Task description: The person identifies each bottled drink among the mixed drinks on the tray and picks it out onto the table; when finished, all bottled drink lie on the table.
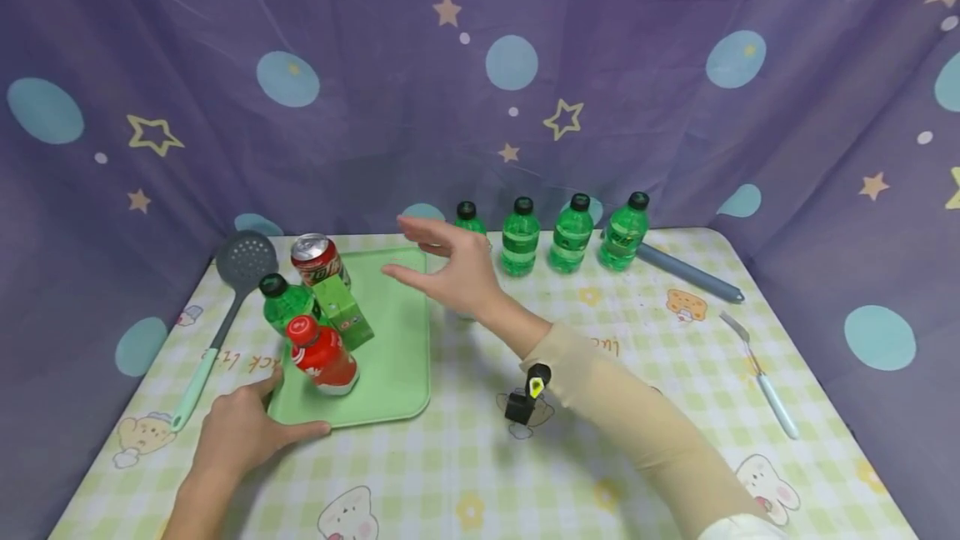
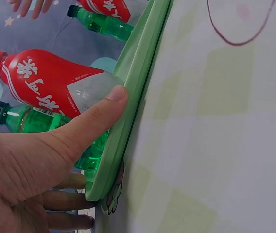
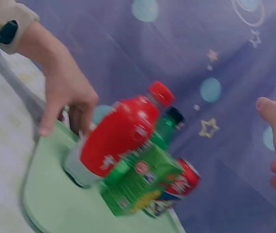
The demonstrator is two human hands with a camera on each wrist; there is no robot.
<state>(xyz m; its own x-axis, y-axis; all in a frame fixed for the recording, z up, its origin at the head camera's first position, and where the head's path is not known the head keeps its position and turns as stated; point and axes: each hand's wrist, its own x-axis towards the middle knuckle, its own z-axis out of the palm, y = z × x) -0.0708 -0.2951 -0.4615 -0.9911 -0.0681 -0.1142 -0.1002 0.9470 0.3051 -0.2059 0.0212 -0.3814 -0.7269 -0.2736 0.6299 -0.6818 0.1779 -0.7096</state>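
The tray (image 1: 393,340) against the left fingers (image 2: 66,200) looked like smooth plastic, matt across its bed and faintly shiny along its rim. Just past those fingers, the red bottle (image 1: 326,359) had a glossy plastic wrap, and the green bottle (image 1: 287,305) beside it was smooth, see-through plastic. Farther from them, the can (image 1: 313,255) showed a bright metal top, and the carton (image 1: 343,311) seemed smooth, glossy paper. Beyond the right fingers (image 1: 429,229), 4 green-tinted bottles (image 1: 572,236) shone in clear plastic. Well right of these, the fork (image 1: 768,390) had metal tines and a smooth handle. Past all the fingers hung a matt cloth backdrop (image 1: 405,107).
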